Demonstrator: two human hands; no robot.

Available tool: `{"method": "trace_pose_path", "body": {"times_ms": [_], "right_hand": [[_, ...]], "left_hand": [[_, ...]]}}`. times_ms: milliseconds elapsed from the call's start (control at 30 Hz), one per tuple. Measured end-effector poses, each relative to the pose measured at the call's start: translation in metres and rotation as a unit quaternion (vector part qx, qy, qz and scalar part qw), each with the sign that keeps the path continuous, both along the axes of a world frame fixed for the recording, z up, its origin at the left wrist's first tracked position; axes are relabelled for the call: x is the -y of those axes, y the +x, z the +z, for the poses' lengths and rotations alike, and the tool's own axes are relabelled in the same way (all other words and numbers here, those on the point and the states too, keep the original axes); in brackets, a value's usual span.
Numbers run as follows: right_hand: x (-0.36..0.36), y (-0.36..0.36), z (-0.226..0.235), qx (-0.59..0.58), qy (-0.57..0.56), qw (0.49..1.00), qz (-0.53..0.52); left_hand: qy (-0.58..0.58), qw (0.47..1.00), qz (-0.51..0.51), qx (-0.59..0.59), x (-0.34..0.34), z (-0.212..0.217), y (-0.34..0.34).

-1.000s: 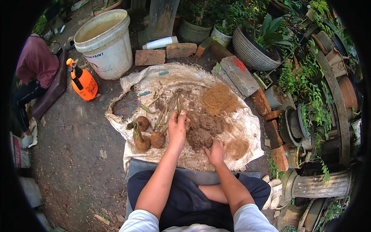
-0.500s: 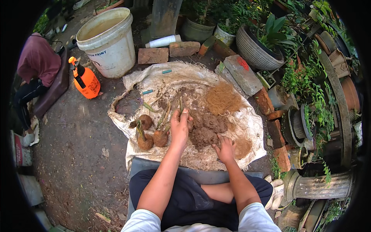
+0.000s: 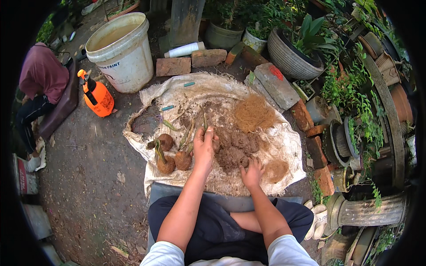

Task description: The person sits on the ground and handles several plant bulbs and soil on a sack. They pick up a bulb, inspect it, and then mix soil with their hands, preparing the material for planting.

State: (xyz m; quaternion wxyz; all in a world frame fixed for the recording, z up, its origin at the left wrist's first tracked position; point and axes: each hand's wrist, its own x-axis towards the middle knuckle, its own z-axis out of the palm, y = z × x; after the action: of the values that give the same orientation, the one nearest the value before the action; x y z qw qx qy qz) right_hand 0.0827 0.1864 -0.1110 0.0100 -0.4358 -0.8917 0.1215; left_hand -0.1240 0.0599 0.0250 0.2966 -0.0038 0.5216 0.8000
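My left hand [image 3: 204, 146] is closed around a thin green plant shoot [image 3: 205, 119], whose tip sticks up past the fingers; its lower end is hidden. My right hand [image 3: 253, 172] touches the near edge of a heap of wet brown soil [image 3: 233, 156], thumb and fingers apart. Left of my left hand stand several round brown soil balls with leafy stems, one a ball [image 3: 165, 164] near the sack's edge and another ball [image 3: 183, 160] by my wrist. Beyond the soil lies a nest of brown fibre [image 3: 254, 113], and a smaller fibre pad [image 3: 276, 171] is right of my right hand.
All this rests on a pale woven sack [image 3: 213, 188]. An orange spray bottle [image 3: 98, 99] and a big white bucket [image 3: 133, 66] stand at the left, near a seated person [image 3: 42, 80]. Bricks [image 3: 173, 67], a stone block [image 3: 277, 86] and potted plants [image 3: 295, 55] border the far and right sides.
My right hand has shifted slightly left along the soil's near edge, its fingers more drawn in. The left hand keeps the shoot, nearly in place. The view has tilted a little.
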Motion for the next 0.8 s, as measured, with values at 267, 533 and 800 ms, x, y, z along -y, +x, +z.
{"method": "trace_pose_path", "body": {"times_ms": [267,533,800], "right_hand": [[0.002,0.004,0.02,0.037,0.017,0.999,0.006],[-0.009,0.008,0.027,-0.02,-0.017,0.996,0.079],[0.012,0.006,0.003,-0.077,0.006,0.996,0.037]], "left_hand": [[-0.025,1.0,0.005,0.001,-0.001,-0.001,-0.001],[-0.003,1.0,-0.003,-0.009,-0.002,-0.001,0.004],[-0.029,1.0,-0.005,-0.002,-0.004,0.0,0.006]]}}
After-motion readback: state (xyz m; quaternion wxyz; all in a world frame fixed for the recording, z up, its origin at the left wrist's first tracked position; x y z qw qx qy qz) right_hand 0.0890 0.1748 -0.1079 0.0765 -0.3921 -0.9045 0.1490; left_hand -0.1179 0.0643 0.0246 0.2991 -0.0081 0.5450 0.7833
